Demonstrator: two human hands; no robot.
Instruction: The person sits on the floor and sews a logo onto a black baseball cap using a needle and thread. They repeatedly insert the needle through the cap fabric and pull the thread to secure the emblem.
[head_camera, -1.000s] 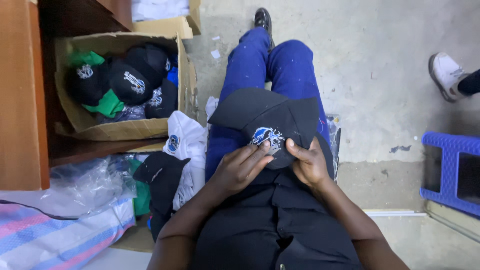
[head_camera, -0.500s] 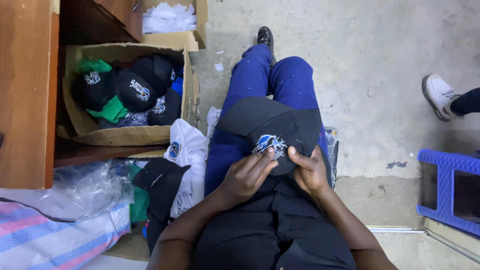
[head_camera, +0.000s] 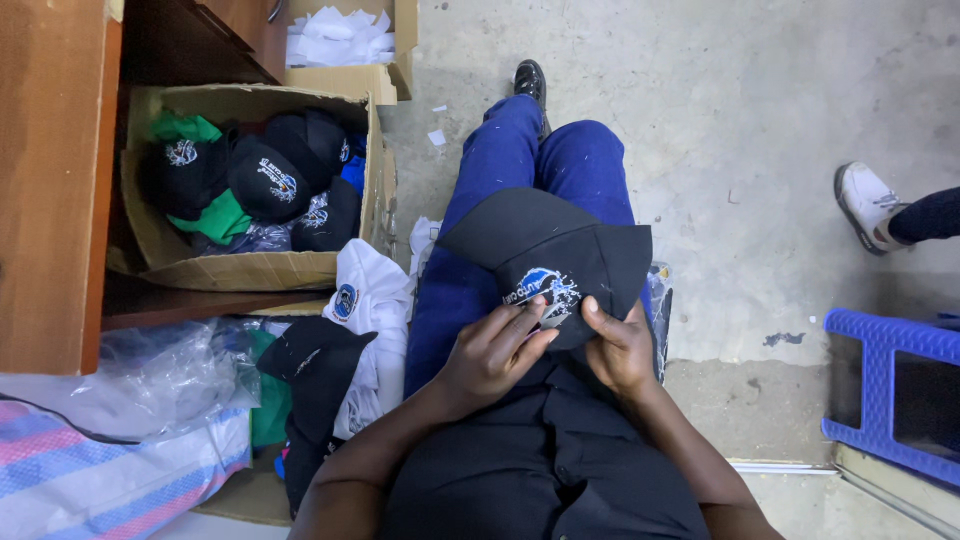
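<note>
Seated view, looking down at the lap: a black cap (head_camera: 545, 255) resting on blue trousers (head_camera: 520, 180), brim pointing left and far, crown turned toward the body, a blue-and-white stitched emblem (head_camera: 540, 288) facing up. Left hand (head_camera: 490, 352) curled at the near-left edge of the crown, fingertips pressed on the emblem, pinching or picking at something there too small to make out. Right hand (head_camera: 618, 345) clenched lightly on the near-right edge of the crown, thumb on top, fingers tucked under the fabric, holding the cap steady. Both hands closed on the cap, neither one released. Likely light and soft in the crown, easy to crush or fold, with a stiffer brim giving the firmest place to grip; for work on the stitching, best held as here, by the crown edge on either side of the emblem, fabric kept taut. Not slippery, not fragile, though loose threads could snag. To the left, an open cardboard box (head_camera: 250, 268) holding more black caps and some green cloth, with a wooden cabinet (head_camera: 50, 180) beside it. Nearer, a heap of white and black cloth (head_camera: 350, 320) and clear plastic bags (head_camera: 140, 380). Far right, another person's white shoe (head_camera: 868, 205); near right, a blue plastic stool (head_camera: 885, 385) on the concrete floor (head_camera: 740, 100).
</note>
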